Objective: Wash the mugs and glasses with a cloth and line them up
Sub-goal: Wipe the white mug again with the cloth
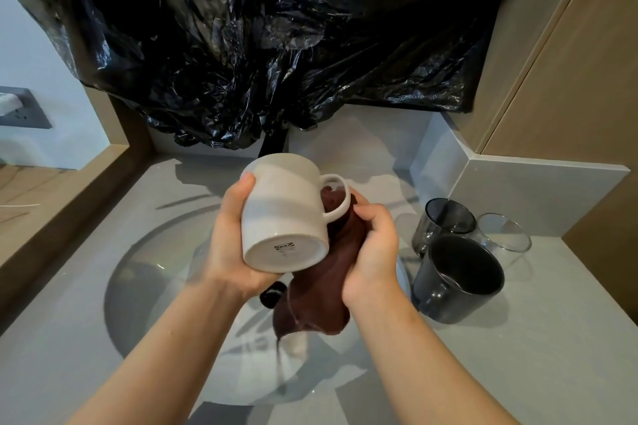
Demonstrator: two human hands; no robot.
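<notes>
My left hand (pixel 226 245) grips a white mug (pixel 281 214) over the sink, tilted so its base faces me and its handle points right. My right hand (pixel 373 248) clutches a dark brown cloth (pixel 321 290) bunched against the mug's handle, part of it pushed through the loop. The cloth's tail hangs down toward the basin. On the counter to the right stand a dark mug (pixel 459 276), a smoky grey glass (pixel 443 224) behind it and a clear glass (pixel 505 231) at the far right.
A round sink basin (pixel 138 286) is set into the grey counter (pixel 552 338). Black plastic sheeting (pixel 259 38) covers the wall above the sink. A small black object (pixel 272 293) shows under the mug. Wood panels flank both sides; a wall socket (pixel 20 107) is at left.
</notes>
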